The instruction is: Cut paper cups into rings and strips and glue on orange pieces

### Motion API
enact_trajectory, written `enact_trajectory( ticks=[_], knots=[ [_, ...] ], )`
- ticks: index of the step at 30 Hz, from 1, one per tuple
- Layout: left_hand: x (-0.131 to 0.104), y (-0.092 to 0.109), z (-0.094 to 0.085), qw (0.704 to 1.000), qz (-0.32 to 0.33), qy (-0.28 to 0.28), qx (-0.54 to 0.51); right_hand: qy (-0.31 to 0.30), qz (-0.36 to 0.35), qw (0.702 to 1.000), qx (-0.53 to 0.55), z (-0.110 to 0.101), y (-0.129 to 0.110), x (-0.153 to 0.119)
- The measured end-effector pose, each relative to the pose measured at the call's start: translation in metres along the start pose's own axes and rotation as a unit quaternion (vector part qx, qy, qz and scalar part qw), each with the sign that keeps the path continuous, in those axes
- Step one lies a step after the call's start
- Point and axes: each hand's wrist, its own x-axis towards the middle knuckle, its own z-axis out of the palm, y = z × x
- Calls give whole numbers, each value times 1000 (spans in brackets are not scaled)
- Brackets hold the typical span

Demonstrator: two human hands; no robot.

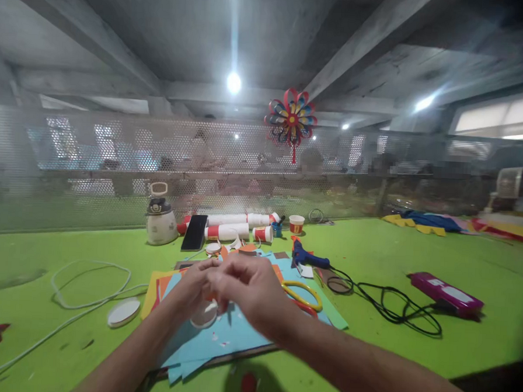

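Observation:
My left hand (192, 287) and my right hand (250, 286) meet above the blue paper sheets (237, 334). The fingers of both are bent together, and whatever they hold between them is too small and blurred to name. Just below the hands lies a clear round disc (204, 316). Yellow-handled scissors (303, 295) rest on the paper beside my right hand. A white round lid (124, 313) lies to the left of the sheets.
Behind the paper are a phone (194, 233), paper cups (227, 232), a white jug (161, 223) and a blue glue gun (308, 256). A purple box (447, 293) sits at right, near black cable loops. A white cable (80, 307) curls at left.

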Motion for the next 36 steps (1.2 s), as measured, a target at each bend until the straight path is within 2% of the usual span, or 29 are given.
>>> enact_trajectory(
  ticks=[3, 5, 7, 10, 15, 23, 36],
  knots=[
    [-1, -1, 3, 1000, -13, -5, -25, 75, 19, 993, -89, -29, 46, 36],
    [-1, 0, 5, 999, -20, -2, -33, 97, 41, 986, -126, -45, 71, 48],
    [-2, 1, 6, 999, -25, -3, -35, 91, 57, 982, -153, -55, 88, 50],
    [-3, 2, 9, 999, -24, -12, -33, 45, 73, 981, -173, -56, 102, 43],
    [-5, 5, 14, 999, -19, -17, -31, -32, 108, 983, -145, -47, 107, 35],
    [-3, 4, 12, 1000, -2, -2, -14, -92, 158, 982, -46, -45, 107, 28],
    [-11, 14, 18, 1000, -14, -7, -14, -79, 153, 985, -6, -39, 108, 21]
  ],
)
